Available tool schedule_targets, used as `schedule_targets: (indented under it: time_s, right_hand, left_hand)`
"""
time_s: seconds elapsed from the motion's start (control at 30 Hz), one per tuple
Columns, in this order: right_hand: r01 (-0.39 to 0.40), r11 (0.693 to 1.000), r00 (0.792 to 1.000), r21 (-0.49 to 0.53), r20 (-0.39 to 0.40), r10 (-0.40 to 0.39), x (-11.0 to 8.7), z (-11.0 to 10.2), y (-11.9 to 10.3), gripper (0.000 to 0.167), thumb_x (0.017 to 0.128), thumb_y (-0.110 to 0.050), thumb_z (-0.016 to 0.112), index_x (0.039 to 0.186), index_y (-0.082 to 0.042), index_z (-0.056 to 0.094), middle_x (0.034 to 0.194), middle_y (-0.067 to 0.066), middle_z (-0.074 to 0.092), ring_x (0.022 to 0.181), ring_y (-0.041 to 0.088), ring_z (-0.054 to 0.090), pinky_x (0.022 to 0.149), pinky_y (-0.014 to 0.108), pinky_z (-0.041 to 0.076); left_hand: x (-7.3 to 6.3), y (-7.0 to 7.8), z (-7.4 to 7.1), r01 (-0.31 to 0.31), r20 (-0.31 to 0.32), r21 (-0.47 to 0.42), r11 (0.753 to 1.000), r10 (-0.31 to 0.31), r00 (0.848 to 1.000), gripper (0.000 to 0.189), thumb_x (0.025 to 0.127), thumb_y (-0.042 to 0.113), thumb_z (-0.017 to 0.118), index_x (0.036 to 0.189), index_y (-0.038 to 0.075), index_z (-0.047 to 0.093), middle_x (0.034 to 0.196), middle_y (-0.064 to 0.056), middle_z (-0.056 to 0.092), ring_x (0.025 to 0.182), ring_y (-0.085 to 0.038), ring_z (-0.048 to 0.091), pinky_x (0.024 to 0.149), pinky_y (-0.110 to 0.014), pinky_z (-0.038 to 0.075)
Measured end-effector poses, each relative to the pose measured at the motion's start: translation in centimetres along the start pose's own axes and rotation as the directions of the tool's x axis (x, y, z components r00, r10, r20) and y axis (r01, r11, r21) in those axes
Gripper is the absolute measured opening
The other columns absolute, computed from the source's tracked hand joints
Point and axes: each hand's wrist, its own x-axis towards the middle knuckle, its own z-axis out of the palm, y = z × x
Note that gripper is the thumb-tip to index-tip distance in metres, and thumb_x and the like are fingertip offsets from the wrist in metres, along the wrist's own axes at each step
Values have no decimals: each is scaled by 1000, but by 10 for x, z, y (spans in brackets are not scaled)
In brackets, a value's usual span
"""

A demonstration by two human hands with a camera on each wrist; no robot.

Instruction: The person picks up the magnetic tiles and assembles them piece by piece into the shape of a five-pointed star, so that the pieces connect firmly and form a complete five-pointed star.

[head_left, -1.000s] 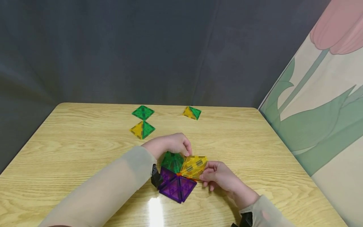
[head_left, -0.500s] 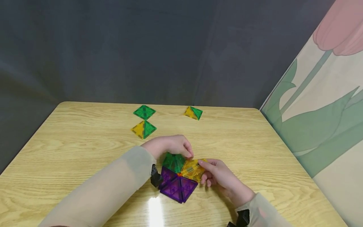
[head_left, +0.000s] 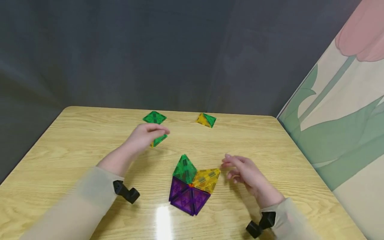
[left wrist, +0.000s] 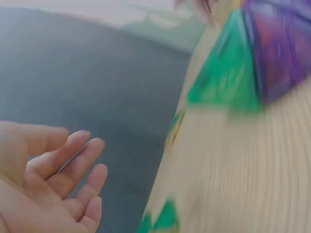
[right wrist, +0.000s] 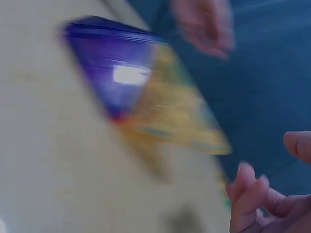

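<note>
My left hand [head_left: 146,136] is above the far-left tiles and overlaps a yellow-and-green pair of magnetic tiles [head_left: 160,140], hiding most of the yellow half. In the left wrist view its fingers [left wrist: 86,156] are loosely bent with nothing in them. My right hand [head_left: 244,171] hovers beside the yellow magnetic tiles [head_left: 206,180], apart from them, and its relaxed fingers [right wrist: 252,194] hold nothing. The yellow tiles adjoin purple magnetic tiles [head_left: 183,200] and green magnetic tiles [head_left: 184,169], together forming a cluster around one orange-red spot. A gap separates the green and yellow parts at the back.
A green tile diamond [head_left: 154,117] lies behind my left hand. Another yellow-and-green pair [head_left: 206,120] lies near the back edge of the wooden table [head_left: 255,140]. A dark curtain [head_left: 180,56] hangs behind, and a flower-patterned cloth [head_left: 345,116] borders the right side.
My left hand has left the yellow tiles and moved back and left toward the far tiles. My right hand has let go of the yellow tiles and drawn slightly right.
</note>
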Motion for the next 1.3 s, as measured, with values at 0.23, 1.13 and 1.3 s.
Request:
schedule_targets:
  time_s: [0.23,1.13,1.3]
  right_hand:
    - [185,981,971,-54,166,-174,32,-2,-80,47,106,-21,45,136,15,45,129,26,57,107,27,65,90,35,54]
    - [-95,995,936,25,343,80,162,126,-79,48,100,3,41,144,16,30,140,36,40,128,46,46,106,46,41]
    - [-131,989,952,69,287,106,165,128,-74,39,98,6,47,135,20,43,128,35,51,115,42,58,100,45,47]
  left_hand:
    - [-19,-39,-61,176,-180,-144,974,-201,963,52,106,25,45,146,-6,40,148,-23,43,134,-37,43,114,-52,26]
    - [21,-41,-56,340,-16,-287,896,-359,933,66,104,23,46,149,-16,18,148,-36,31,134,-42,39,108,-42,39]
    - [26,-52,-51,368,-101,-353,860,-426,899,51,101,11,51,141,-16,35,126,-27,52,106,-29,63,93,-34,52]
